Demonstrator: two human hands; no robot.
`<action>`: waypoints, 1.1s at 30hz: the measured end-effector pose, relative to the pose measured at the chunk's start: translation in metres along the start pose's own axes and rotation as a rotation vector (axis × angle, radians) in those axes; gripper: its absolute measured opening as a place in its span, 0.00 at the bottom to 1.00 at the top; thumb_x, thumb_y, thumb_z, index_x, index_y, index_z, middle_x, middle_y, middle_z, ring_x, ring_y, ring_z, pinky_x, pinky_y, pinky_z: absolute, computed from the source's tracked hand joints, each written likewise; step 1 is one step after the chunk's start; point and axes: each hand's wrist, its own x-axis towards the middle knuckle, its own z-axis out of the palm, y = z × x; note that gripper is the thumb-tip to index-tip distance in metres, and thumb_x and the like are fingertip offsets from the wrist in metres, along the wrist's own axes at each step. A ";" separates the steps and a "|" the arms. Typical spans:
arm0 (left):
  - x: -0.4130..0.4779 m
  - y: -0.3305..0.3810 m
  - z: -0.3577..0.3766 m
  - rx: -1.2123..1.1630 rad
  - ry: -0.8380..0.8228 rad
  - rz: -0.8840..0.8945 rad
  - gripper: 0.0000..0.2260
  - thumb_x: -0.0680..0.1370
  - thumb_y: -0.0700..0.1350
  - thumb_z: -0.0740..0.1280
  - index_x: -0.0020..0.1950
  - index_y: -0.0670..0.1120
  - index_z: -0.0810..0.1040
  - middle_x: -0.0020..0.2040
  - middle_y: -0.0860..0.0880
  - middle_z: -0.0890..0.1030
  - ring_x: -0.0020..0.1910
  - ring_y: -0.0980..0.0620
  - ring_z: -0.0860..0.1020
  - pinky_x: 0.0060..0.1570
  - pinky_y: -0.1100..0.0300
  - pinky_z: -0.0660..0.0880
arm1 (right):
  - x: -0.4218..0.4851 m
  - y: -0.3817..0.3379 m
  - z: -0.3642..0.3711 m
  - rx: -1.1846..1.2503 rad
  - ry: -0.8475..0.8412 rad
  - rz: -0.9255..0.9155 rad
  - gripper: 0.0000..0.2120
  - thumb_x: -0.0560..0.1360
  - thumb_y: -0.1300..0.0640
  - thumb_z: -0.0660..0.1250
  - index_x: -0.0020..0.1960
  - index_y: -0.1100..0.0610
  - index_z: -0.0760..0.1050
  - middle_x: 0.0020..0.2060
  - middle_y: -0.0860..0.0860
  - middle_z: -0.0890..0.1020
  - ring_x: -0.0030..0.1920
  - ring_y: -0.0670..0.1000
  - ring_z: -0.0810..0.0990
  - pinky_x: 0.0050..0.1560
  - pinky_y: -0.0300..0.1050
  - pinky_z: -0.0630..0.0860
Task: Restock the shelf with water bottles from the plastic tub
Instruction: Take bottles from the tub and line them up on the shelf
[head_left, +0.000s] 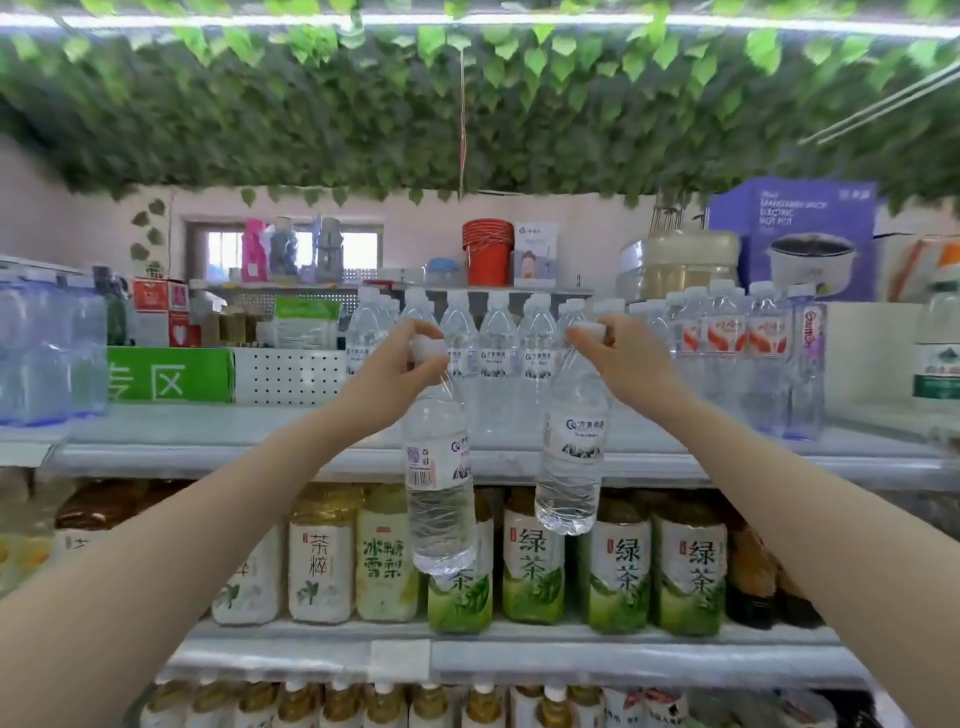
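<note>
My left hand (400, 374) pinches the white cap of a clear water bottle (439, 488) that hangs in front of the top shelf's edge (208, 457). My right hand (623, 358) holds a second water bottle (571, 457) by its cap the same way, a little to the right. Both bottles dangle over the shelf's front lip, their bases level with the tea bottles below. Behind them a row of matching water bottles (498, 343) stands on the top shelf. The plastic tub is out of view.
Red-labelled water bottles (737, 358) stand at the right of the top shelf, blue clear containers (47, 353) at its left, a green sign and pegboard panel (285, 376) behind. Green tea bottles (618, 577) fill the shelf below. Fake ivy hangs overhead.
</note>
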 end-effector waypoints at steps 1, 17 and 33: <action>0.004 0.002 0.001 -0.009 0.000 0.007 0.10 0.79 0.47 0.61 0.60 0.49 0.68 0.48 0.45 0.80 0.50 0.49 0.80 0.50 0.54 0.76 | 0.007 -0.001 -0.004 -0.009 0.011 -0.003 0.19 0.76 0.42 0.61 0.35 0.55 0.67 0.29 0.49 0.70 0.30 0.50 0.69 0.35 0.45 0.67; 0.077 0.038 0.036 -0.027 0.048 0.069 0.10 0.79 0.44 0.63 0.60 0.45 0.72 0.45 0.44 0.82 0.47 0.48 0.81 0.52 0.42 0.77 | 0.092 0.021 -0.025 -0.141 0.145 0.062 0.19 0.78 0.43 0.59 0.34 0.54 0.64 0.30 0.48 0.70 0.31 0.49 0.69 0.31 0.43 0.63; 0.093 0.021 0.047 -0.070 0.136 0.007 0.10 0.78 0.44 0.64 0.59 0.47 0.75 0.42 0.44 0.84 0.45 0.49 0.83 0.54 0.46 0.77 | 0.144 0.094 0.037 -0.155 -0.026 0.236 0.23 0.76 0.35 0.57 0.39 0.56 0.64 0.33 0.50 0.70 0.35 0.53 0.72 0.39 0.47 0.68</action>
